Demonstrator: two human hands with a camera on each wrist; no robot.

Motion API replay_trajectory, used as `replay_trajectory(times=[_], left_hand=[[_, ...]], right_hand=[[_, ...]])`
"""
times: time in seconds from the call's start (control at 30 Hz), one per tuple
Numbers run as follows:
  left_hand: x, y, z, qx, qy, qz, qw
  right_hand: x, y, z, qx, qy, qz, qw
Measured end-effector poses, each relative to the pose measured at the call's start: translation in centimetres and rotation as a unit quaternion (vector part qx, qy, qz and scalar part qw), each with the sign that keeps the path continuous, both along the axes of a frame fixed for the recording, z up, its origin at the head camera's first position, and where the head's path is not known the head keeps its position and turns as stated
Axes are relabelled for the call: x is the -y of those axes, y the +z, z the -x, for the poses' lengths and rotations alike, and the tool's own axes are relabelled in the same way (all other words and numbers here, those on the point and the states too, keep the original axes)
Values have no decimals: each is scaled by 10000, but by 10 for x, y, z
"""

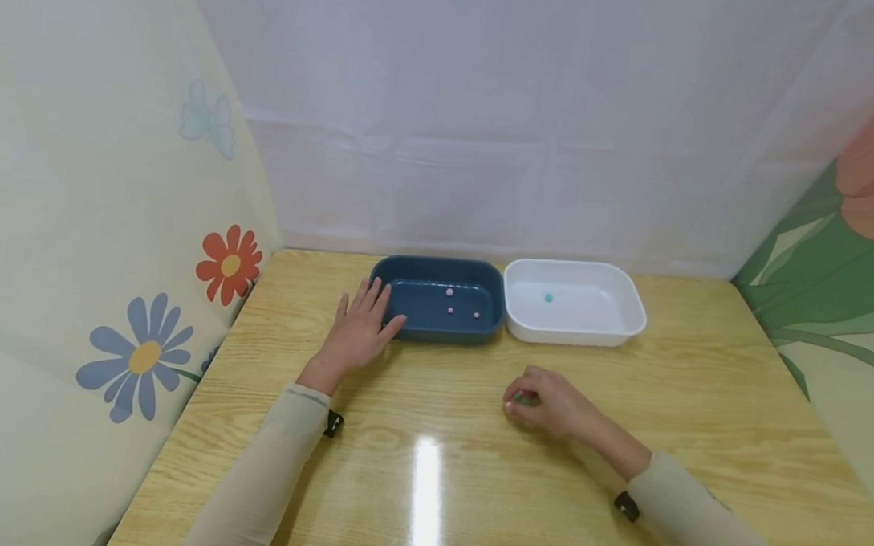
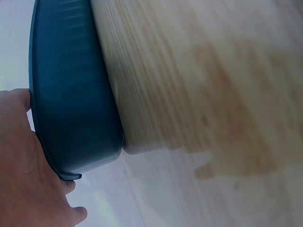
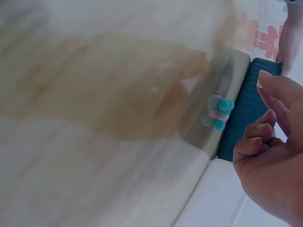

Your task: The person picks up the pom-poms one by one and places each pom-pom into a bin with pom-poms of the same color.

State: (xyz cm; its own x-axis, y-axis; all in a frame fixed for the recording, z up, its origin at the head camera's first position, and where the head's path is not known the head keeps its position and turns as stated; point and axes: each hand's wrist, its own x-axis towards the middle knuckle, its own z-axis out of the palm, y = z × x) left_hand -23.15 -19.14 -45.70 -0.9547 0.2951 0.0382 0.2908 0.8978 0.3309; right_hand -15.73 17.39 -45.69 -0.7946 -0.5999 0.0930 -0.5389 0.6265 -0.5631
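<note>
My left hand (image 1: 355, 333) rests at the left end of a dark blue tray (image 1: 445, 335), its fingers fairly straight against the rim. Up close in the left wrist view, that hand (image 2: 28, 175) touches the tray's edge. Three small pink balls (image 1: 449, 293) lie inside the tray. Low over the table, my right hand (image 1: 551, 401) has loosely bent fingers close to a few small teal balls (image 1: 522, 398). The right wrist view shows teal balls (image 3: 226, 105) and a pink ball (image 3: 222, 115) on the tabletop, just beyond the fingertips and apart from them.
A white tray (image 1: 575, 339) stands directly to the right of the blue one, with one teal ball (image 1: 548, 298) in it. Both are near the back edge of the wooden table (image 1: 372, 480). A pale cloth wall (image 1: 470, 146) rises behind, with flowered cloth at both sides.
</note>
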Motion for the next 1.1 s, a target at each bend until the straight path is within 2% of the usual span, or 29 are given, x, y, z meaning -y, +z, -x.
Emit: replay_trajectory(times=[0.37,0.63,0.77,1.0,1.1], left_hand=[[0,-1,0,-6,6,67,10000],[0,-1,1,19,21,70,10000],[0,0,0,-17,17,78,10000],[0,0,0,11,4,56,10000],[0,0,0,12,-2,19,10000]], right_hand=[[10,16,13,-67,-165,-32,9998],[18,31,22,68,-346,-71,9994],[20,36,29,3,-284,70,9996],[26,39,42,-379,-42,301,9988],[30,41,45,-364,-64,320,9988]])
